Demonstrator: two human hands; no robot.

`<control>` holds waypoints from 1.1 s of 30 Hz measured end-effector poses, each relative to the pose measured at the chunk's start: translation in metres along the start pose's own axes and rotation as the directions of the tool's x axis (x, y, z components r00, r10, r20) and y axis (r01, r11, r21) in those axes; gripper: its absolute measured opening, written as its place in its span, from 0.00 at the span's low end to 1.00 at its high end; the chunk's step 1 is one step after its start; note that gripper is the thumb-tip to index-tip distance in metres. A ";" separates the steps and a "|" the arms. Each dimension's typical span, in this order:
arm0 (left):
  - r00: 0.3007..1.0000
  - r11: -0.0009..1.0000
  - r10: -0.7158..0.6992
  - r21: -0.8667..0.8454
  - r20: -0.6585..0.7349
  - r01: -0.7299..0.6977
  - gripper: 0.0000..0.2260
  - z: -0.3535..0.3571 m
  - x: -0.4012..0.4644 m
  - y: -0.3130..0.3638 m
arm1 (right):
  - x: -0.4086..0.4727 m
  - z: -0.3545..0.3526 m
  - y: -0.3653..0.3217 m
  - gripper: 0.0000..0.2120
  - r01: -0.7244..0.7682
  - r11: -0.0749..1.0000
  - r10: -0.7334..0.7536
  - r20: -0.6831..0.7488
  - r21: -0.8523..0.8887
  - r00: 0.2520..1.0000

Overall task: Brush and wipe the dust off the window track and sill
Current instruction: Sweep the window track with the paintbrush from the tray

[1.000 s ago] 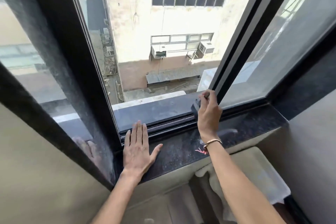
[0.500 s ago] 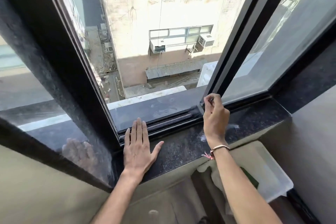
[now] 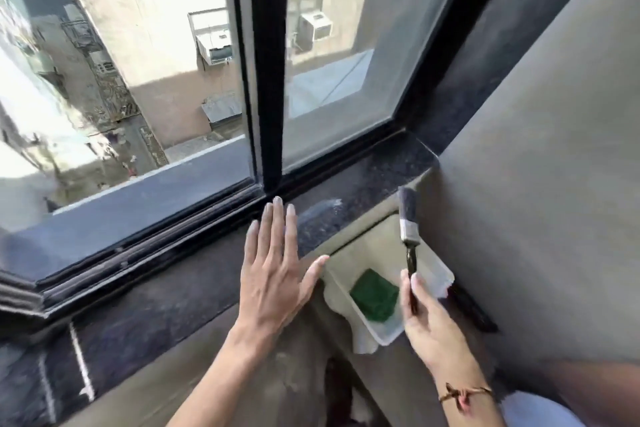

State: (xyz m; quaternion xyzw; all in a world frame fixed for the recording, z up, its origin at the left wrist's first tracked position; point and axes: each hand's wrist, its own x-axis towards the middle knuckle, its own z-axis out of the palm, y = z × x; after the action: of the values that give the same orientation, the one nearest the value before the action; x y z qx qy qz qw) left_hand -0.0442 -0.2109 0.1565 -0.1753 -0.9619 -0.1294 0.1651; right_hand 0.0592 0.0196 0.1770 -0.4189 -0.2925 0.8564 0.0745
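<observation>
A dark speckled stone sill (image 3: pixel 173 291) runs below the window, with a pale dust patch (image 3: pixel 323 208) near its right end. Behind it lies the black window track (image 3: pixel 145 246), open to the outside on the left. My left hand (image 3: pixel 277 270) rests flat on the sill, fingers spread, fingertips near the track. My right hand (image 3: pixel 427 319) is below the sill's right end and holds a paintbrush (image 3: pixel 408 229) by its dark handle, bristles pointing up. The brush hangs above a white tub.
A white plastic tub (image 3: pixel 367 319) sits below the sill on the right, with a green scouring pad (image 3: pixel 375 295) inside. A grey wall (image 3: pixel 536 201) closes the right side. The black sash frame (image 3: pixel 268 62) stands upright mid-window. Outside is a long drop to a yard.
My right hand has come away from the sash at the track, dropped toward the tub, and now holds the paintbrush. The view has swung right. My left hand still lies flat on the sill.
</observation>
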 end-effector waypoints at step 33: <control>0.987 0.994 0.105 -0.017 0.119 -0.104 0.32 0.168 -0.027 0.165 | 0.208 -0.017 -0.099 0.08 0.713 -0.358 -0.747 0.643 -0.604 0.169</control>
State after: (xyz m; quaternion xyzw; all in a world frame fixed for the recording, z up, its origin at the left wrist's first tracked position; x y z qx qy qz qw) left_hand -0.0031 -0.0186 0.0252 -0.2340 -0.9588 -0.1150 0.1128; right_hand -0.0717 0.1853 0.0844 -0.1015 -0.8741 0.2798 0.3838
